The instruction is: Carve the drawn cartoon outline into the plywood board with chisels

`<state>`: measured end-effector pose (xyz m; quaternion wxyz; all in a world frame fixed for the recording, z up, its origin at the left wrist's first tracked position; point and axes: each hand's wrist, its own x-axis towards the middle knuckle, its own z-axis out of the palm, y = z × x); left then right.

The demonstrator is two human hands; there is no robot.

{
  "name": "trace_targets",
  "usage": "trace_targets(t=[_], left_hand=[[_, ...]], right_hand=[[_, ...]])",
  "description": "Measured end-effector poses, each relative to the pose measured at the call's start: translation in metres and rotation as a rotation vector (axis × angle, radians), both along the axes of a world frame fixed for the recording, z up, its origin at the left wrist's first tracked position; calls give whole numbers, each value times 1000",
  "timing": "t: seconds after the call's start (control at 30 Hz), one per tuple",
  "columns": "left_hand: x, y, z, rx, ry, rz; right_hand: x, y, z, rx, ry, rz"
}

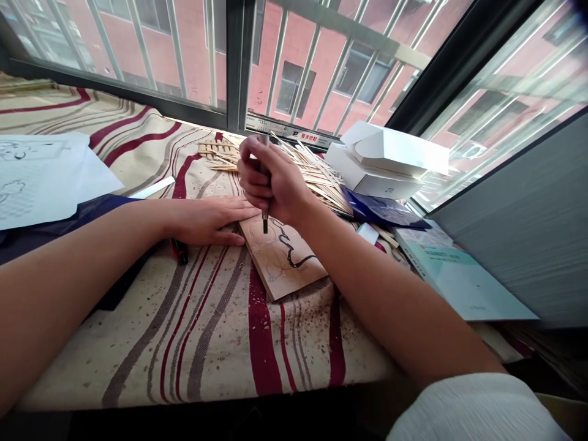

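My right hand point(275, 180) is wrapped in a fist around an upright carving tool point(265, 214), a slim metal handle with a dark lower end pointing down. Its tip hangs over or touches a wooden board point(294, 278); I cannot tell which. The board bears thin outlines and a thick black curved line. Fingers stretched out flat, my left hand point(206, 219) lies at the board's upper left edge, the fingertips close to the tool. Under its wrist, a red-and-black object point(179, 250) sticks out, partly hidden.
Striped cloth point(220, 343) covers the table, dotted with small chips. Behind my hands lie thin wooden sticks point(316, 171). White boxes point(390, 159), a blue plastic packet point(386, 211) and a pale green book point(463, 275) lie right. Printed papers point(41, 174) are left. A barred window borders the back.
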<state>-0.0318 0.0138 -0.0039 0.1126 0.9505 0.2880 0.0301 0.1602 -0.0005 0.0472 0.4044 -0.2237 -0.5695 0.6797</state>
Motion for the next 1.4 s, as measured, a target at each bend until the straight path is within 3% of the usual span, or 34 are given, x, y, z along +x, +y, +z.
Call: trace_targets(t=[0.2, 0.47, 0.7, 1.03, 1.4], left_hand=[[2, -2, 5, 18, 4, -17], [8, -9, 8, 25, -37, -45], [11, -9, 6, 1, -102, -104], [12, -15, 6, -15, -48, -52], [11, -13, 3, -12, -91, -111]], right_hand=[[9, 2, 13, 117, -39, -3], [10, -2, -2, 52, -120, -5], [14, -17, -11, 33, -73, -116], [21, -10, 9, 122, -59, -67], [15, 2, -16, 110, -29, 50]])
